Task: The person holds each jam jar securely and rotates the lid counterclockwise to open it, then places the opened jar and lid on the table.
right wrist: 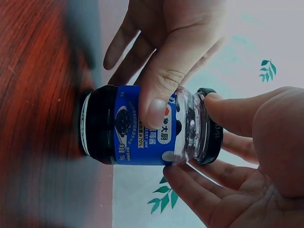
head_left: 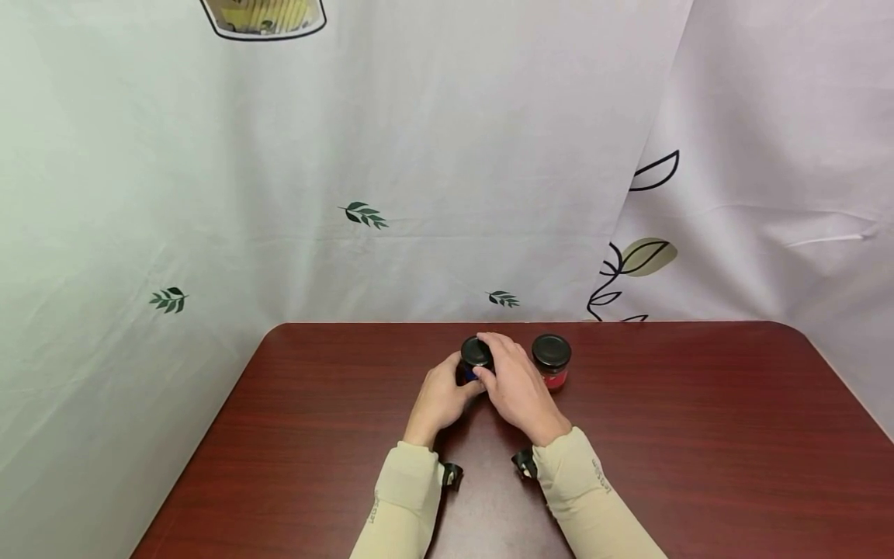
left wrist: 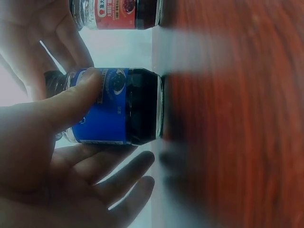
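Note:
A glass jam jar with a blue label [right wrist: 137, 126] and a black lid [head_left: 477, 351] stands upright on the table, dark jam inside. My left hand [head_left: 441, 394] grips its body, the thumb lying across the label and the fingers round the other side. With thumb and fingers, my right hand [head_left: 515, 382] holds the lid from the right. A second jar, with a red label [left wrist: 115, 13] and a black lid [head_left: 552, 352], stands just right of the right hand, which partly covers it in the head view.
The dark red wooden table [head_left: 314, 466] reaches back to a pale curtain [head_left: 447, 155] printed with leaves. Dark straps [head_left: 452, 475] sit at both wrists, by the cream sleeves [head_left: 401, 497].

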The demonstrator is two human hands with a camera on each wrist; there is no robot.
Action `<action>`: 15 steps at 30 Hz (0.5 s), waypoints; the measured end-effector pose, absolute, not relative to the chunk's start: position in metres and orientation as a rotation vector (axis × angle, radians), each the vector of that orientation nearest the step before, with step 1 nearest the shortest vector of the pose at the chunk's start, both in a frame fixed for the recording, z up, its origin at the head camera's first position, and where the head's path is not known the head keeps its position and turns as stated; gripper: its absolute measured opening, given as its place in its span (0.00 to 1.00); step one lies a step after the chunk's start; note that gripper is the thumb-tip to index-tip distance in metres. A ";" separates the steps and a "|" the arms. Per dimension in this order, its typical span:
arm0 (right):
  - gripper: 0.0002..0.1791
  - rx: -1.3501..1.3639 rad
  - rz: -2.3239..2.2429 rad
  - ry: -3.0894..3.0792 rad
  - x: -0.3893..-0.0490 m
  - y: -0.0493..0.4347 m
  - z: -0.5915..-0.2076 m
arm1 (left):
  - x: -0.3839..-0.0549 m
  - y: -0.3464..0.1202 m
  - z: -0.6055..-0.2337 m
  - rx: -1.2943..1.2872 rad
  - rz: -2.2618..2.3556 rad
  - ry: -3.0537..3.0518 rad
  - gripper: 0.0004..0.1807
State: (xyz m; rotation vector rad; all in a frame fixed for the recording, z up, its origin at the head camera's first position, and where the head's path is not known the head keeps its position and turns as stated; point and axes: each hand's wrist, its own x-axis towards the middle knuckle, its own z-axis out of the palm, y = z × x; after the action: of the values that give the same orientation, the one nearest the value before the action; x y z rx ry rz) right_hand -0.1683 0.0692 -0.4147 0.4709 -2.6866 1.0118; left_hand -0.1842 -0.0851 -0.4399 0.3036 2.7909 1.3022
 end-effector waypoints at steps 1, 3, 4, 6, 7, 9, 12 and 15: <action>0.28 0.471 1.010 -2.684 -0.168 0.069 -0.415 | -0.184 -0.085 -0.440 0.303 1.305 2.789 0.32; 0.28 0.467 1.013 -2.680 -0.168 0.069 -0.415 | -0.184 -0.085 -0.440 0.305 1.316 2.784 0.32; 0.27 0.466 1.015 -2.677 -0.168 0.069 -0.414 | -0.184 -0.085 -0.439 0.306 1.323 2.779 0.32; 0.27 0.463 1.021 -2.669 -0.168 0.069 -0.414 | -0.184 -0.085 -0.438 0.307 1.331 2.775 0.32; 0.27 0.462 1.024 -2.665 -0.168 0.069 -0.414 | -0.184 -0.085 -0.438 0.309 1.335 2.773 0.32; 0.26 0.462 1.030 -2.659 -0.167 0.070 -0.413 | -0.183 -0.085 -0.437 0.309 1.340 2.770 0.32; 0.26 0.463 1.037 -2.651 -0.167 0.070 -0.413 | -0.183 -0.086 -0.436 0.302 1.340 2.774 0.32; 0.25 0.466 1.046 -2.641 -0.167 0.069 -0.413 | -0.182 -0.086 -0.434 0.301 1.345 2.776 0.32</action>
State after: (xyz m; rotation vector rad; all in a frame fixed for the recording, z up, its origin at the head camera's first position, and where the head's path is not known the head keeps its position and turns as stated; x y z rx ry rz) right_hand -0.1668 0.0692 -0.4127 0.4664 -2.6407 1.0462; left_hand -0.1822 -0.0862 -0.4343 0.3012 2.7761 1.3447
